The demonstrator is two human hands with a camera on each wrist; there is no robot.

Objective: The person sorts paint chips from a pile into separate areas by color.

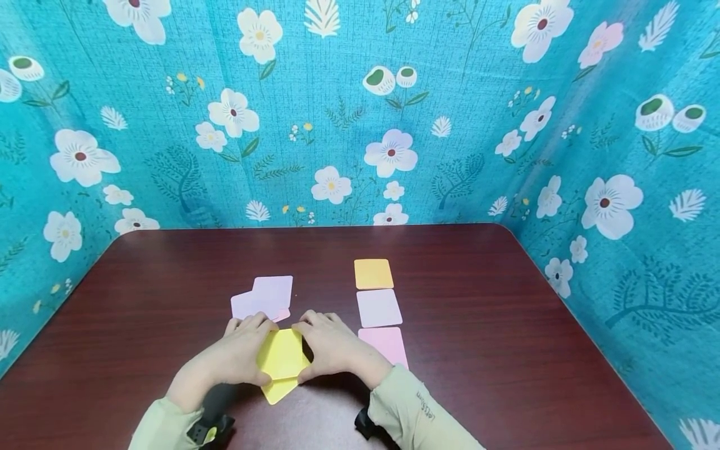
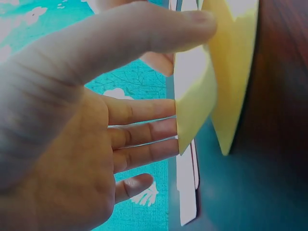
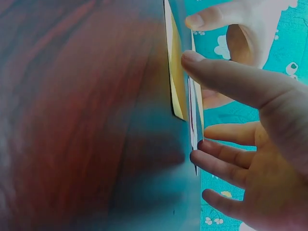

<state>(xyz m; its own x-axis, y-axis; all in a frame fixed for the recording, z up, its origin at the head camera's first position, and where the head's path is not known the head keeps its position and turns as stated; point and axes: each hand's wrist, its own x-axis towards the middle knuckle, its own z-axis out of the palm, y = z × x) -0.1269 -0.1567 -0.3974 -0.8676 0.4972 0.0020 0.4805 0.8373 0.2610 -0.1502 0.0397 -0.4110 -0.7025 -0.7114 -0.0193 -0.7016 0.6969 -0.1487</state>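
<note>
A yellow paper square [image 1: 281,361], partly folded with a corner pointing towards me, lies on the dark wooden table [image 1: 506,350] near its front edge. My left hand [image 1: 236,353] presses its left side and my right hand [image 1: 337,347] presses its right side. In the left wrist view the left hand [image 2: 96,144] has its thumb on the yellow paper [image 2: 231,72], and its straight fingers reach a folded flap. In the right wrist view the right hand [image 3: 250,144] sets its thumb tip against the yellow paper [image 3: 175,72], fingers straight.
Two pale lilac squares [image 1: 264,297] overlap just beyond my hands. To the right lies a column of an orange square [image 1: 374,274], a lilac square [image 1: 379,307] and a pink square [image 1: 385,345]. Teal flowered cloth [image 1: 360,125] walls in the table.
</note>
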